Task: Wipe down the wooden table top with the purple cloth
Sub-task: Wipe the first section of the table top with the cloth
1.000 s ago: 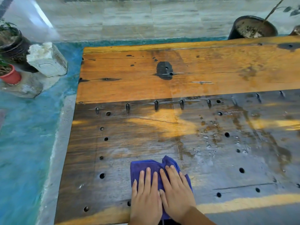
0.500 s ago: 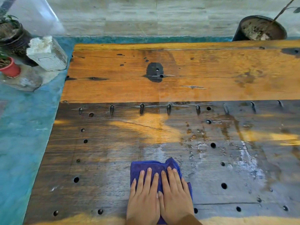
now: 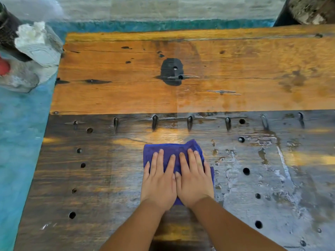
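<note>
The cloth (image 3: 172,151) lies flat on the table (image 3: 112,178), on the dark near plank, a little below the row of slots. Both hands are on top of it, side by side and touching each other along the inner edges. The left hand (image 3: 159,185) covers the left part of the cloth and the right hand (image 3: 194,183) covers the right part. The fingers (image 3: 160,160) of both hands are straight and slightly spread, they press down and do not grip. The far edge of the cloth shows beyond the fingertips, and a small strip shows at the right of the right hand.

To the right of the cloth the wood is wet and shiny, with drops and streaks around several round holes. More holes go down the left side of the plank. The far plank is orange, with a black patch (image 3: 172,71) near its middle. Nothing lies on the wood near the cloth.

At the left, off the table, a white stone block (image 3: 38,46) rests on a grey base, with something red (image 3: 3,67) beside it. At the top right corner a dark pot (image 3: 282,17) holds soil.
</note>
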A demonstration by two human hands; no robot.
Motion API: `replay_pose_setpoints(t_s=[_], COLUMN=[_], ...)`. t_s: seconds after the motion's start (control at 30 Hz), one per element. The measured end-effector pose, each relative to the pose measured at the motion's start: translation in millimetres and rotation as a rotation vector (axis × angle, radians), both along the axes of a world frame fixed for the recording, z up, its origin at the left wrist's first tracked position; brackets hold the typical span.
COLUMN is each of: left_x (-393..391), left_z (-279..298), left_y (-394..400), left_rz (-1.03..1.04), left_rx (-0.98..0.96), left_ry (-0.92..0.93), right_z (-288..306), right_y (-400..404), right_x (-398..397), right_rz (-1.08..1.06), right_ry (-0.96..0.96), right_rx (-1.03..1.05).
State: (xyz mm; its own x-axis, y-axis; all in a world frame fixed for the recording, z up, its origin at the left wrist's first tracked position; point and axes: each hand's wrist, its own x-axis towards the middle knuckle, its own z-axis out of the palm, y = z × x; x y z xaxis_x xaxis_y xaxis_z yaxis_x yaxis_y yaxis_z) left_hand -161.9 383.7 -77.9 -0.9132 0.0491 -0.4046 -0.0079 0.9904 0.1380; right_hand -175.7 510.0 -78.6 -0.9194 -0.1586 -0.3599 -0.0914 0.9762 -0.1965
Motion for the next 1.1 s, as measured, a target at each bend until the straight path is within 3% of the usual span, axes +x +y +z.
replay_pose_setpoints(t_s=[0.43,0.73,1.1], left_x=[-104,-118,-139], left_z=[-9,-13,-21], left_y=[-11,-10,-12], left_rz=[0.073,0.177,0.15], left_rx=[0.003,-0.004,-0.011], left_ry=[0.088,0.107,0.176], right_z=[-13,-7,-12], right_y=[-12,-16,-19], right_x=[-105,-120,-145], right_rz=[-0.07,-0.155,-0.162], right_ry=[0.069,0.095,0.096], right_rx=[-0.041,-0.035,-0.043])
